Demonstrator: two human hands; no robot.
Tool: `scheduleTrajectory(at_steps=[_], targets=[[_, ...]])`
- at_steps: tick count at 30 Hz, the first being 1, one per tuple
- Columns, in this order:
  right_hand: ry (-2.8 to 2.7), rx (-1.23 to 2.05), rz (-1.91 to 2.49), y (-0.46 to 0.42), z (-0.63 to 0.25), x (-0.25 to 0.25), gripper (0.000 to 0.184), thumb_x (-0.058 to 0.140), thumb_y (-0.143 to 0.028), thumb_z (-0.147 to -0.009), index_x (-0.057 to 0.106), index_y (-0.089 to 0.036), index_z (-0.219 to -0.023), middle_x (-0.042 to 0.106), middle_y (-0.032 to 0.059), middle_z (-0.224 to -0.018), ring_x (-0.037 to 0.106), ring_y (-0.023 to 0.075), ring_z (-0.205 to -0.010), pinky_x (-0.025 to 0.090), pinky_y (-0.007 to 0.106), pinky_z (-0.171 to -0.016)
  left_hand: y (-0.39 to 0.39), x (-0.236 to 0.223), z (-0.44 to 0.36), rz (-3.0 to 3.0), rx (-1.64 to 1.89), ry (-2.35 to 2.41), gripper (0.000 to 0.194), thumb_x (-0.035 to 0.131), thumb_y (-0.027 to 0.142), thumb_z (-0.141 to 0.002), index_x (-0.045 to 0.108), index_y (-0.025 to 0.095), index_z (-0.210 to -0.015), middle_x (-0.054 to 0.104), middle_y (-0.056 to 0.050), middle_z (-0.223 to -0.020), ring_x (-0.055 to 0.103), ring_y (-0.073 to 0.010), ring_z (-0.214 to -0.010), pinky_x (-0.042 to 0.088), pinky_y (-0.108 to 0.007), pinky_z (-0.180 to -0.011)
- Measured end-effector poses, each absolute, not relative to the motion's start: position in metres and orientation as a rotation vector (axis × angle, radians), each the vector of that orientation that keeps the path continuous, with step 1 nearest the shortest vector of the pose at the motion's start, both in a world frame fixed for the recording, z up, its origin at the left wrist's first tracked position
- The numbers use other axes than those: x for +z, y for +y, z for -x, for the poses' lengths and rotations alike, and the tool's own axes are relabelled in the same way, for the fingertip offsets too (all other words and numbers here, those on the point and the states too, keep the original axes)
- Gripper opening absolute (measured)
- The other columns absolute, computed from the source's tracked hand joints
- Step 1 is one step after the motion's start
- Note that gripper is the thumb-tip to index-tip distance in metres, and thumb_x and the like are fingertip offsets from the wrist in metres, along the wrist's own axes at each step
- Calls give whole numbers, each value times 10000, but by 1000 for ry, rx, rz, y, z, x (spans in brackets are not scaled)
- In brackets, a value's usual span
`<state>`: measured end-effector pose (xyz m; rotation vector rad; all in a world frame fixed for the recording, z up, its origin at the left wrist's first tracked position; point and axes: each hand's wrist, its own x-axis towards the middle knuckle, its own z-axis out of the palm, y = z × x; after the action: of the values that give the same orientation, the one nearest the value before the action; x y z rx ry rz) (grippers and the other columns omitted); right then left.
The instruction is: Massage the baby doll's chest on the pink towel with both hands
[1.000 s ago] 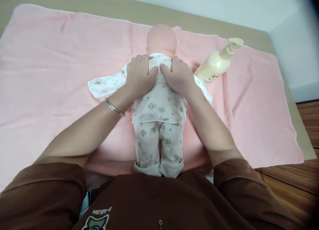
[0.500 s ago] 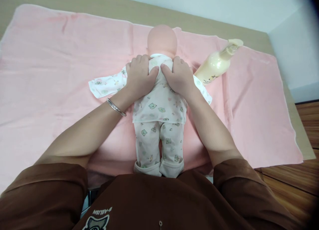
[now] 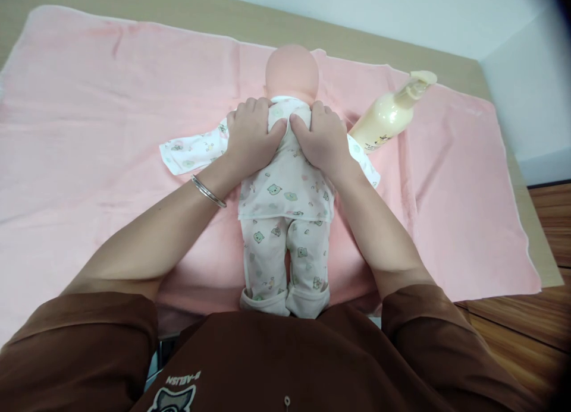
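Note:
A baby doll [image 3: 292, 73] lies with the back of its bald head toward me, its feet at my side; its face is hidden. It wears a white printed shirt [image 3: 286, 189] and matching trousers [image 3: 265, 257] with turned-up cuffs. My left hand [image 3: 252, 132] is closed over the doll's left shoulder, its thumb resting on the upper back. Over the other shoulder, my right hand [image 3: 325, 135] grips in the same way, and the two thumbs nearly meet. Both sleeves stretch out sideways from under my hands.
Under the doll is spread a pink towel [image 3: 111, 103], wrinkled in places, on a pale wooden table [image 3: 214, 9]. To the right of the doll is a cream pump bottle [image 3: 386, 120]. A white wall [image 3: 401, 19] rises behind the table.

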<state>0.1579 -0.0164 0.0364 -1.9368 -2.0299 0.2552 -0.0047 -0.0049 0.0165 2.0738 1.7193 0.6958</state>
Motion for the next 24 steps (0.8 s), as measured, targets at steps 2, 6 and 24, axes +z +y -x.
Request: scheduleTrajectory(at_steps=[2,6,24], targets=[[-2029,280,1950,-16,-158,38,484,332,-575,-1090,560,-150,-1137,633,131,-1113,633,330,-1205,477,538,-1102,-8,19,4,-2093,686,1724,380,427,447,-998,586,258,-1288,605,-105,-1313,499,-350,-1310,332,-593,-1164],[-2056,351,1924,-15,-162,41,475,354,-575,-1082,551,-148,-1149,636,128,-1131,626,337,-1215,469,554,-1113,-26,27,2,-2161,714,1707,443,410,497,-998,597,235,-1302,623,-144,-1296,517,-393,-1293,386,-596,-1126],[-2188,179,1815,-46,-145,51,345,276,-311,-1093,560,-144,-1195,636,191,-1275,574,358,-1315,475,553,-1177,-24,30,2,-2291,722,1611,338,363,496,-1070,601,267,-1141,653,-130,-1181,555,-361,-1238,442,-583,-1104]])
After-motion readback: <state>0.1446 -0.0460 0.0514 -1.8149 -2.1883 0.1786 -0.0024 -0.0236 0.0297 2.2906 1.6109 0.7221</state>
